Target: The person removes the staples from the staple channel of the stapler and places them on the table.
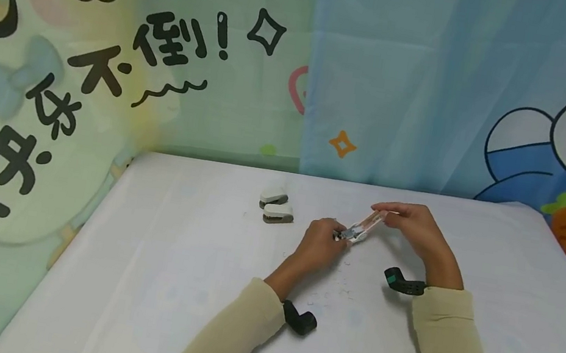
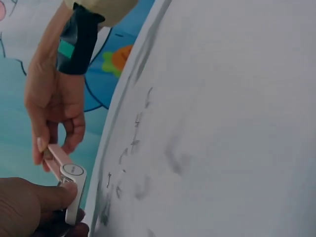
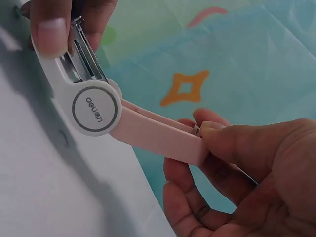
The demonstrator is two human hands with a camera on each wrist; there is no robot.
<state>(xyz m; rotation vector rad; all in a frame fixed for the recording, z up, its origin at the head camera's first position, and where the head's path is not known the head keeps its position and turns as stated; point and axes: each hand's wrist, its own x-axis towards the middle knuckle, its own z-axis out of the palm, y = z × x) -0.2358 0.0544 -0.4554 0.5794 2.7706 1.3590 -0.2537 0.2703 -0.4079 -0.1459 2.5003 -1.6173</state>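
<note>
A pink and white stapler [image 3: 155, 134] is swung wide open at its round hinge, held between both hands over the table. My left hand [image 1: 321, 245] grips its white part, thumb along the side, near the exposed metal magazine [image 3: 88, 54]. At the other end, the fingertips of my right hand [image 1: 418, 234] pinch the tip of the pink arm. In the left wrist view, the white hinge cap [image 2: 73, 170] sits between the two hands. A small metal piece shows at the pink tip, beside the right thumb.
Two small white and grey staplers, one [image 1: 273, 196] behind the other [image 1: 279, 213], stand on the white table [image 1: 144, 278] left of my hands. Black wrist cameras [image 1: 300, 320] stick out from both sleeves. Printed curtains hang behind the table.
</note>
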